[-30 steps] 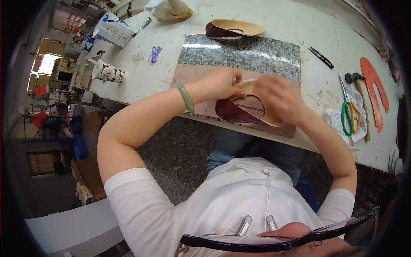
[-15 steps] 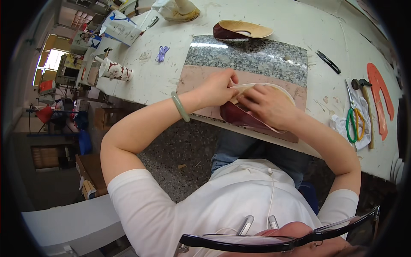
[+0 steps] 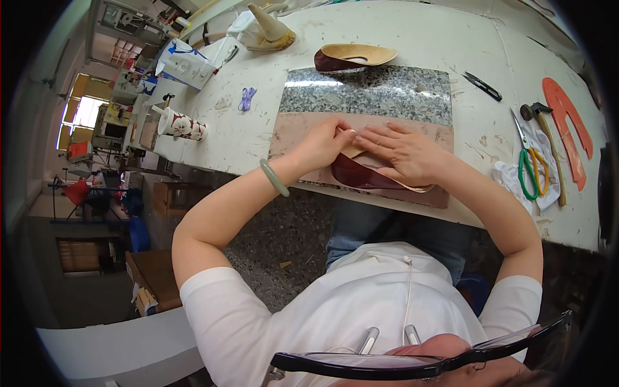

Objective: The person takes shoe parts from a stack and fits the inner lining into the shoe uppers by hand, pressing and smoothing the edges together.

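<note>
A dark red, glossy shoe upper (image 3: 361,176) with a tan lining lies near the table's front edge. My left hand (image 3: 324,143) pinches its left end between thumb and fingers. Stretched out flat, the fingers of my right hand (image 3: 407,151) press on the far side of the upper, with the thumb over its opening. Much of the far rim is hidden under that hand. Beneath the upper is a pinkish-brown sheet (image 3: 300,127) on a speckled grey stone slab (image 3: 367,90). A matching shoe upper (image 3: 327,61) sits beyond the slab.
On the right lie black thread snips (image 3: 482,86), scissors (image 3: 530,171) with green and orange handles on white cloth, a hammer (image 3: 548,138) and an orange-red template (image 3: 567,129). On the left are a patterned cup (image 3: 184,124), a purple cord bundle (image 3: 247,99) and a carton (image 3: 186,63).
My right hand's fingers have gone from curled inside the upper to lying flat over its far side. My left hand keeps its pinch. The whole view has shifted slightly.
</note>
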Action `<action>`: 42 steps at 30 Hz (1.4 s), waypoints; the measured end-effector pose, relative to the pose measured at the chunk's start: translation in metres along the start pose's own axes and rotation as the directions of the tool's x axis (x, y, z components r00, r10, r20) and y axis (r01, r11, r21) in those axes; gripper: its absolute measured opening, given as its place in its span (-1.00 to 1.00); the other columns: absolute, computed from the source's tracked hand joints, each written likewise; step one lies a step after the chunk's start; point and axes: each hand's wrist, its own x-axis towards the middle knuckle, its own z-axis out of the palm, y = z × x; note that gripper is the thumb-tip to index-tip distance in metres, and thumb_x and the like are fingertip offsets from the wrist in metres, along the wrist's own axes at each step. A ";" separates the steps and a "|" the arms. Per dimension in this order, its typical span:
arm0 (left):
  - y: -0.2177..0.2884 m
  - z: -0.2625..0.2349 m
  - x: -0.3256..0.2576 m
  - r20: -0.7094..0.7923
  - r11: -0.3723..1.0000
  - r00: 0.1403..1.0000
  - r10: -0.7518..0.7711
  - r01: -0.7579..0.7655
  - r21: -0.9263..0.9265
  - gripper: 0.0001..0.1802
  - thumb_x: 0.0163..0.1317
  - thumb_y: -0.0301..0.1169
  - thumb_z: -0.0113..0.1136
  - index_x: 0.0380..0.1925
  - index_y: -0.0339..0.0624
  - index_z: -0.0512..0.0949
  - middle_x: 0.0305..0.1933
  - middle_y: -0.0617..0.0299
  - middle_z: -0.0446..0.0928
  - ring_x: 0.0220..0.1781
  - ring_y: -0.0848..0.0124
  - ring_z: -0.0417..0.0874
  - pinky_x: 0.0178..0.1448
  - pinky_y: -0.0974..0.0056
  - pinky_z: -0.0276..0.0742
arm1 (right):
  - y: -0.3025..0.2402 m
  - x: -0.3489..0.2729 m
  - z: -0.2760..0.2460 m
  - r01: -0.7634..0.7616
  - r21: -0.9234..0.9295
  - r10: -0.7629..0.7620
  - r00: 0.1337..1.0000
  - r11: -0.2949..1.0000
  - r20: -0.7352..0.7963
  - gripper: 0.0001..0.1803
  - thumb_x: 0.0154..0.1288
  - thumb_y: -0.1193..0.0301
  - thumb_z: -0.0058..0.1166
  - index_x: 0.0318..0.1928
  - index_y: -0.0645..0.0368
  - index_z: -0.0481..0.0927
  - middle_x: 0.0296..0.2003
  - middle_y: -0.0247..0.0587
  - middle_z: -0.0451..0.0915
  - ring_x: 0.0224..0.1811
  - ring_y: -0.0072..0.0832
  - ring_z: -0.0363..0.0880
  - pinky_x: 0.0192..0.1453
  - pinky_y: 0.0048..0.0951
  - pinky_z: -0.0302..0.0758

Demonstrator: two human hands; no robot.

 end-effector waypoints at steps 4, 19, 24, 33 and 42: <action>0.033 -0.027 -0.008 0.305 0.969 0.925 -0.227 0.183 0.166 -0.68 0.18 -0.29 0.25 -0.22 -0.37 0.59 -0.37 0.08 0.63 -0.30 0.30 0.65 -0.15 0.23 0.56 | -0.008 -0.020 -0.010 -0.167 -0.044 0.168 0.986 0.985 0.008 -0.23 0.43 -0.11 -0.32 0.45 0.14 0.07 0.46 -0.21 0.08 0.53 -0.39 -0.04 0.56 -0.19 -0.14; -0.020 0.029 -0.029 -0.387 0.881 0.795 0.467 -0.458 0.121 -0.61 0.08 -0.67 0.20 -0.06 -0.23 0.45 -0.06 0.12 0.52 -0.08 0.24 0.59 -0.15 0.29 0.59 | -0.083 -0.009 0.006 -0.152 0.550 0.435 0.791 0.821 -0.431 -0.61 0.21 0.44 0.15 0.06 0.21 0.50 -0.01 -0.11 0.57 0.05 -0.18 0.55 0.06 -0.27 0.54; -0.017 0.028 -0.021 -0.365 0.899 0.827 0.428 -0.431 0.078 -0.50 0.07 -0.68 0.18 0.08 -0.22 0.44 -0.01 0.05 0.45 -0.08 0.22 0.58 -0.09 0.27 0.57 | -0.047 0.008 0.025 -0.176 0.467 0.433 0.731 0.866 -0.528 -0.65 0.18 0.54 0.09 0.02 0.15 0.54 -0.09 -0.10 0.61 -0.05 -0.19 0.59 -0.06 -0.26 0.55; 0.002 0.038 0.004 -0.386 0.892 0.806 0.448 -0.432 0.134 -0.56 0.23 -0.46 0.19 0.14 -0.13 0.44 -0.02 0.08 0.44 -0.09 0.23 0.51 0.01 0.25 0.45 | -0.012 0.013 -0.013 -0.473 0.325 0.510 0.859 0.819 -0.036 -0.77 0.10 0.54 0.02 -0.27 0.11 0.71 -0.23 -0.06 0.60 -0.14 -0.15 0.61 -0.10 -0.17 0.55; -0.006 0.020 -0.004 -0.174 0.931 0.925 0.337 -0.355 -0.087 -0.33 0.11 -0.51 0.33 0.26 -0.10 0.36 0.07 0.22 0.37 -0.18 0.50 0.45 -0.19 0.43 0.45 | -0.015 0.016 -0.017 -0.272 0.017 0.272 0.962 0.962 0.029 -0.77 0.12 0.44 0.09 -0.20 0.13 0.68 -0.21 -0.20 0.53 -0.12 -0.26 0.57 -0.12 -0.32 0.55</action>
